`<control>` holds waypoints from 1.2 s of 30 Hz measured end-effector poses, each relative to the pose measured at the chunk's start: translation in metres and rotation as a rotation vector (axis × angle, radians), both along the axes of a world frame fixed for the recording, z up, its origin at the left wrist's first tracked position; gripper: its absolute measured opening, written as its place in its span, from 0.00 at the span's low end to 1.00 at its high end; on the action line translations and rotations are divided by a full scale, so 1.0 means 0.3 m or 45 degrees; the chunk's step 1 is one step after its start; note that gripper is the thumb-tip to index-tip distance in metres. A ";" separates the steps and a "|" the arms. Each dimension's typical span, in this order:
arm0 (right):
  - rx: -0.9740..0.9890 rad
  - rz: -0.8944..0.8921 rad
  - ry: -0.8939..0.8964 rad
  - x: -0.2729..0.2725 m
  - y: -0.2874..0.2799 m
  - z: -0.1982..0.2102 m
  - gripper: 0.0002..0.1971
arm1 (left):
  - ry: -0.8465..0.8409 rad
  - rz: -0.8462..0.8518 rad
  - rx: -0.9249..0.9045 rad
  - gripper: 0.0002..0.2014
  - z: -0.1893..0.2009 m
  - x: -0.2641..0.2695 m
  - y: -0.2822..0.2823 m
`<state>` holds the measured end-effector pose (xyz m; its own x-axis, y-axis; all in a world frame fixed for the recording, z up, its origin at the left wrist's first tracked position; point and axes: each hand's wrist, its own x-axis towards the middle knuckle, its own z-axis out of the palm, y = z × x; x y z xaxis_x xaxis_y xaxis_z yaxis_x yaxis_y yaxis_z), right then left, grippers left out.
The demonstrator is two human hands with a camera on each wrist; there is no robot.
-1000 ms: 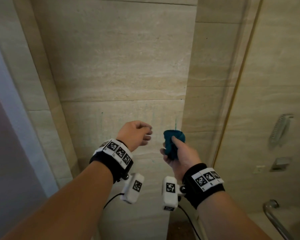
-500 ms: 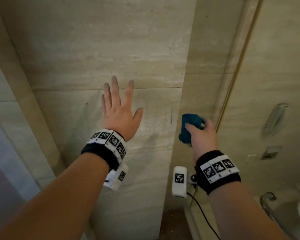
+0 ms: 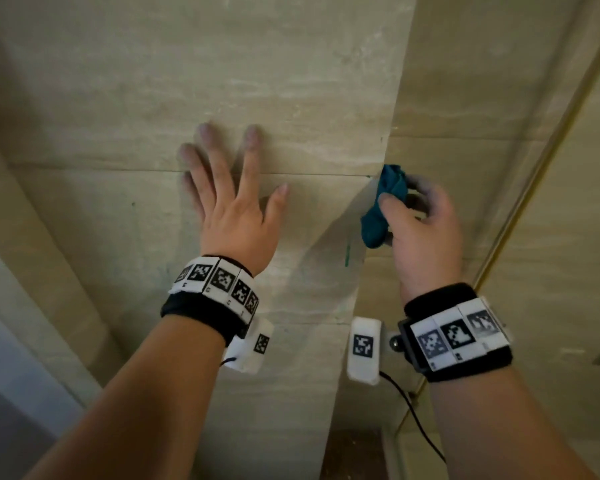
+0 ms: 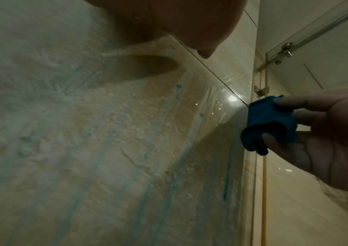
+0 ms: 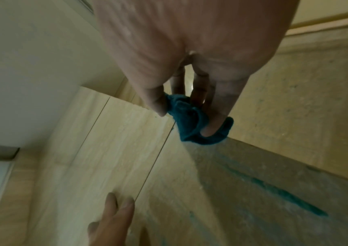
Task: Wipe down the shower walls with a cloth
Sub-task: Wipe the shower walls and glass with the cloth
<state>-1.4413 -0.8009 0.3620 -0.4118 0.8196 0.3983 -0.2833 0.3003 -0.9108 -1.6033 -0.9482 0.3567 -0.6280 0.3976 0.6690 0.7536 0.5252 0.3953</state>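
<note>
A beige stone shower wall (image 3: 291, 81) fills the view, streaked with faint teal marks (image 3: 347, 252) near its outer corner. My left hand (image 3: 236, 202) lies flat on this wall with fingers spread across a tile joint. My right hand (image 3: 420, 230) pinches a bunched teal cloth (image 3: 381, 209) between thumb and fingers. The cloth (image 5: 192, 119) touches the wall's vertical corner edge, just to the right of the left hand. In the left wrist view the cloth (image 4: 270, 124) sits against the corner, with teal streaks (image 4: 169, 133) running down the rough wall surface.
A recessed side wall (image 3: 465, 98) meets the main wall at the corner. A brass-edged glass shower door (image 3: 534, 174) stands to the right, with a hinge bracket (image 4: 284, 51) up high. A grey panel (image 3: 0, 358) borders the left.
My left hand opened from a loose fist and now lies flat on the wall, higher up. The right hand carried the cloth up to the wall corner.
</note>
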 end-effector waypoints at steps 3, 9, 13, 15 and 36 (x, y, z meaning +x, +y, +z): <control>0.110 -0.001 -0.017 -0.015 0.012 -0.006 0.14 | 0.010 0.024 0.021 0.37 -0.010 -0.012 0.016; 0.231 -0.089 0.033 -0.034 0.024 -0.030 0.17 | 0.075 0.009 0.035 0.37 -0.038 -0.053 0.024; 0.353 -0.156 -0.009 -0.053 0.004 -0.017 0.20 | 0.099 -0.022 0.050 0.36 -0.044 -0.063 0.022; 0.375 -0.189 -0.025 -0.061 0.000 -0.006 0.21 | 0.105 -0.030 0.065 0.36 -0.045 -0.066 0.021; 0.544 -0.295 0.067 -0.055 -0.033 0.034 0.14 | 0.177 -0.087 0.157 0.36 -0.075 -0.090 0.031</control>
